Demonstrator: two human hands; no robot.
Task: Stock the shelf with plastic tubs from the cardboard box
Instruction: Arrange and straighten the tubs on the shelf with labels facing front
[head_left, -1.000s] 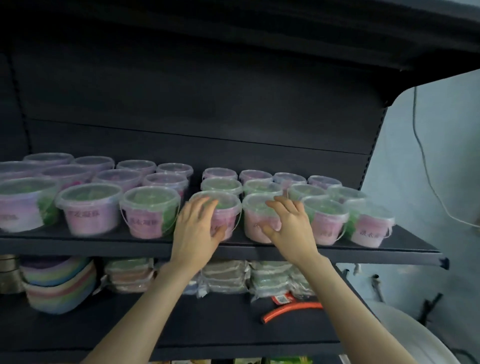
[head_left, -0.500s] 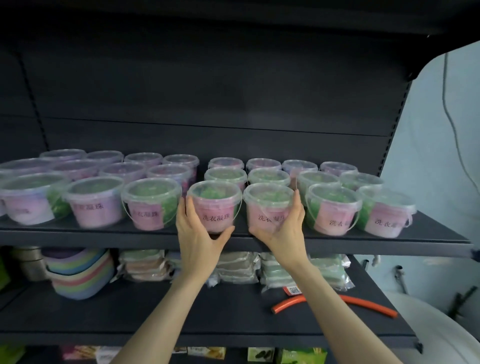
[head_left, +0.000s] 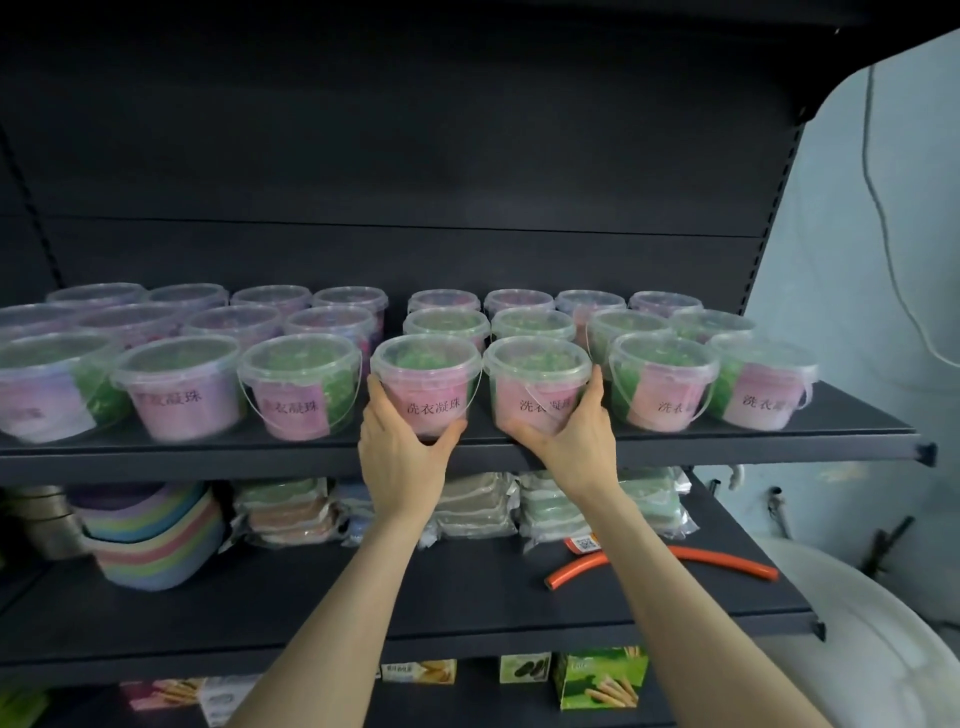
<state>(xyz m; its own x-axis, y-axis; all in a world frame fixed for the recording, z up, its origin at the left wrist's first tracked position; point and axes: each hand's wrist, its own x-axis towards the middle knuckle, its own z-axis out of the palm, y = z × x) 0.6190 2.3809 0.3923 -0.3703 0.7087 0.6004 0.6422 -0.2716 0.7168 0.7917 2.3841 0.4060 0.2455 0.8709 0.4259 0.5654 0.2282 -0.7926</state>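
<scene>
Since a second ago both grips have slid down from the lids to the lower sides of two front-row tubs. The left grip (head_left: 400, 457) holds the left tub (head_left: 431, 384), fingers at its 9 o'clock and thumb at 5. The right grip (head_left: 566, 447) holds the right tub (head_left: 535, 384), fingers at 3 o'clock and thumb at 7. Both tubs stand upright, side by side, at the front edge of the shelf (head_left: 208, 460), with more tubs at 9, 12 and 3 o'clock.
</scene>
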